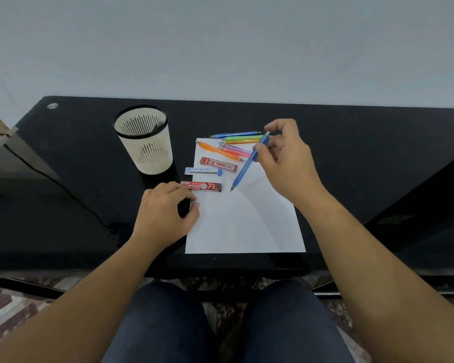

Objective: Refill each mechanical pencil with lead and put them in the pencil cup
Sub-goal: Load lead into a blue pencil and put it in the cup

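On black desk | R hand pinches blue mech. pencil, tip down over white paper | L hand curled, fingers on paper edge, nothing visibly held | pencil cup upright, left of paper | other pencils & 3 lead cases at paper's top.

Pencil cup left of paper (pencils behind lead cases).

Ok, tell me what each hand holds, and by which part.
The right hand pinches a blue plastic mechanical pencil near its upper cap end, tip down. The left hand rests on the white paper sheet's edge, holding nothing visible.
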{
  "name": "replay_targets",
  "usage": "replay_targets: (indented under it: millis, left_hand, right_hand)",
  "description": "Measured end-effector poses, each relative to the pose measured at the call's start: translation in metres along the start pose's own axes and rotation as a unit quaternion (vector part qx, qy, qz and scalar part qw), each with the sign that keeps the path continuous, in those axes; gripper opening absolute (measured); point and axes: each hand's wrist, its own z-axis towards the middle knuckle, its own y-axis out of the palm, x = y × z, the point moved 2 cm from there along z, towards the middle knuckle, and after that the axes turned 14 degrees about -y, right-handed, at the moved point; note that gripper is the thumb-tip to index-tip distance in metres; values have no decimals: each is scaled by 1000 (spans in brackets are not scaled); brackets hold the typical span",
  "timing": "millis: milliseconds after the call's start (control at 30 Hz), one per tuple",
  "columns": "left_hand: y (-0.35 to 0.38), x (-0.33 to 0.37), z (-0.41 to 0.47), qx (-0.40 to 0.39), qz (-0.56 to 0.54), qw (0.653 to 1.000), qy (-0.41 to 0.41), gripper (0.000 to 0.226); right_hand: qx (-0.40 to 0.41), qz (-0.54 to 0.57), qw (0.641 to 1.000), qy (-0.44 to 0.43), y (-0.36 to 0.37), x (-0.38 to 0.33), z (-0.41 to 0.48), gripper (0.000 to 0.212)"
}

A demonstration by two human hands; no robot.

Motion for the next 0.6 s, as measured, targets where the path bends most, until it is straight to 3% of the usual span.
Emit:
replay_targets:
  millis: [600]
  left_hand:
    - [0, 0, 1, -9, 9, 1000, 3, 18]
  right_hand:
    - [29, 23, 998, 47, -1, 4, 14, 27]
